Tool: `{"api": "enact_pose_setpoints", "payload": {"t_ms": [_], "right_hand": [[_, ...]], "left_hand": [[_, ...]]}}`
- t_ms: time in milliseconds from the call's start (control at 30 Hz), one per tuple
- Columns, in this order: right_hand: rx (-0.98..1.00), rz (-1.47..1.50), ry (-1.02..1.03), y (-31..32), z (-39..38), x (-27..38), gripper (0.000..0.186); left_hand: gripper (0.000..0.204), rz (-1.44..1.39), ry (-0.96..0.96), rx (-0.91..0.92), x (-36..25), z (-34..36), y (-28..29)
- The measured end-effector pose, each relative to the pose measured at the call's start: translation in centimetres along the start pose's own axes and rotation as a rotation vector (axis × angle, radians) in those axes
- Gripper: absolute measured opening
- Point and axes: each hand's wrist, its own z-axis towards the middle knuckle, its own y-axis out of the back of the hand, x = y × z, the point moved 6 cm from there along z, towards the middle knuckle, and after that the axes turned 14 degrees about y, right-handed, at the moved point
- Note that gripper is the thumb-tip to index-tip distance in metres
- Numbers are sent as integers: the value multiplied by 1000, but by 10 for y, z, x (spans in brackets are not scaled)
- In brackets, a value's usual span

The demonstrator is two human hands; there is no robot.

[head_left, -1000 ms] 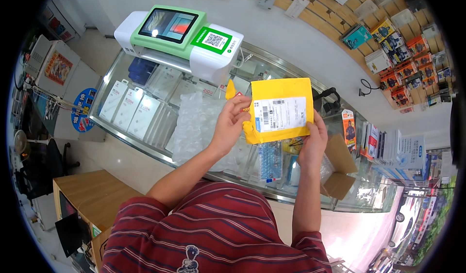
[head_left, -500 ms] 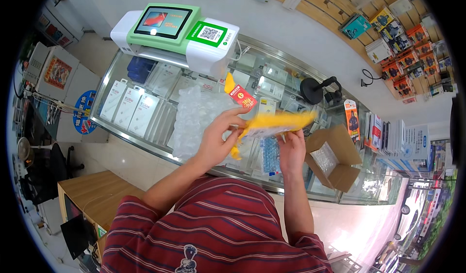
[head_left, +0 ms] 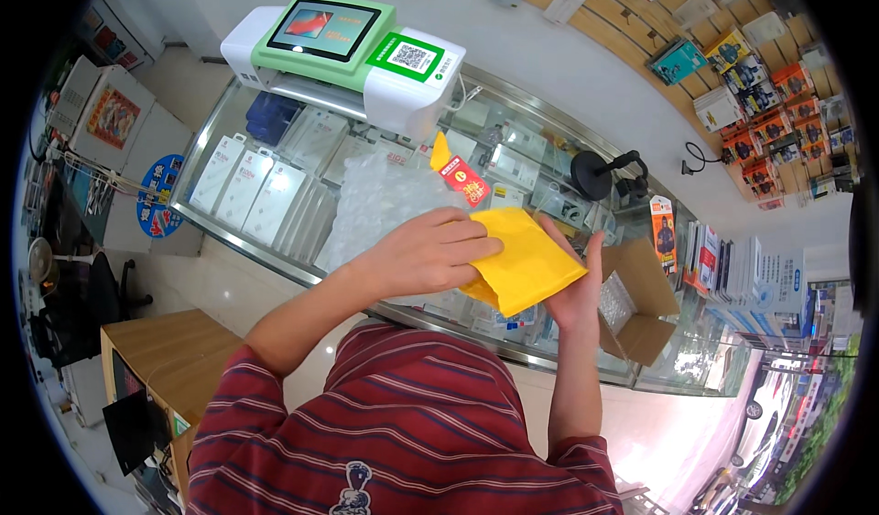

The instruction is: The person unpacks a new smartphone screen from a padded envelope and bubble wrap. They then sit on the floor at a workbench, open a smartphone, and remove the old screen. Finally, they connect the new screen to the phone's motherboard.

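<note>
Yellow mailer (head_left: 531, 272): one, held above the glass surface (head_left: 244, 245).
Left hand (head_left: 428, 257): fingers closed over the mailer's left edge; thumb hidden.
Right hand (head_left: 577, 297): half open, thumb raised, supporting the mailer's right side.
Red card (head_left: 465, 182): one, beyond the mailer; yellow printing.
Carton (head_left: 652, 296): one, open, right of the mailer.
</note>
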Motion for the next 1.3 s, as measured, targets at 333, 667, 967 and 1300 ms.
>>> {"api": "enact_pose_setpoints", "payload": {"t_ms": [333,667,967,1300], "right_hand": [[140,-862,561,-43,-17,22,76],[343,-1557,945,-121,-48,39,81],[49,-1883,648,-21,-31,55,64],[69,-1729,722,-92,-34,9,56]], "left_hand": [[55,-597,890,-226,57,-29,-45],[60,-2331,899,32,7,-29,-139],[59,-1093,984,18,17,-19,-98],[58,-524,885,-115,-4,9,-50]]}}
